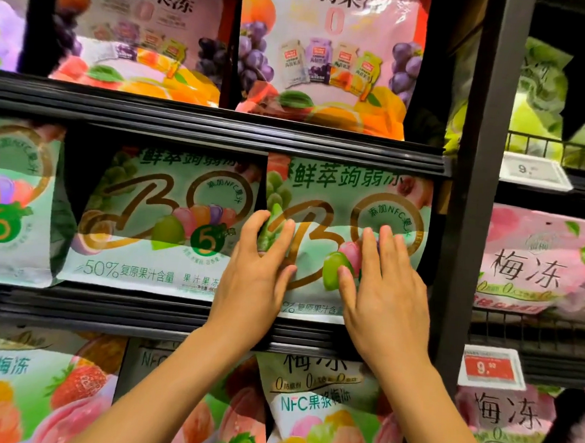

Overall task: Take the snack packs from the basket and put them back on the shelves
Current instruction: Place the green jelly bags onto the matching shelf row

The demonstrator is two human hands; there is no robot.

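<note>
A pale green snack pack with a gold "B" and coloured jelly pictures stands upright on the middle shelf, at the right end of its row. My left hand holds the pack's left edge, thumb curled round it and fingers lying on the front. My right hand presses flat on the pack's front, fingers straight. The basket is out of view.
Matching green packs stand to the left on the same shelf. Pink fruit jelly packs fill the shelf above, more packs below. A black upright post bounds the bay; pink packs and price tags lie beyond.
</note>
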